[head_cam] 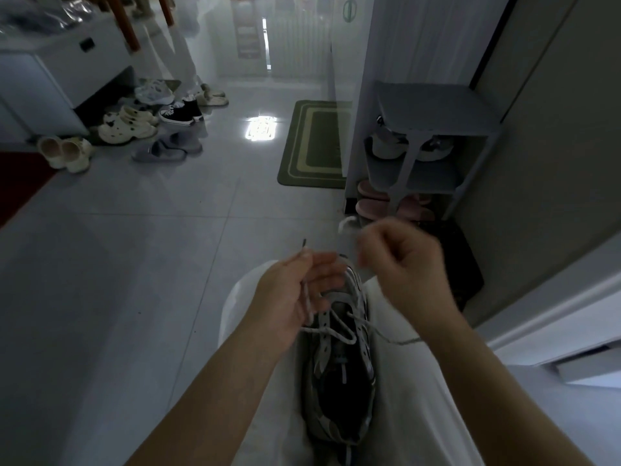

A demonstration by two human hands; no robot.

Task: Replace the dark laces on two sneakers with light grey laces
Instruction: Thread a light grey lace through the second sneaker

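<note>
Head view: blurred right hand (403, 260), lace (346, 227) indistinct

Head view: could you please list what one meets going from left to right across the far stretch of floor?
beige slippers → cream clogs → grey slippers → green mat → shoe rack

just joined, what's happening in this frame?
A seated person is lacing a sneaker resting on their lap. The left hand pinches one end of the light grey lace, already threaded through some eyelets. The right hand is raised and blurred, fingers curled; what it holds is unclear.
</note>
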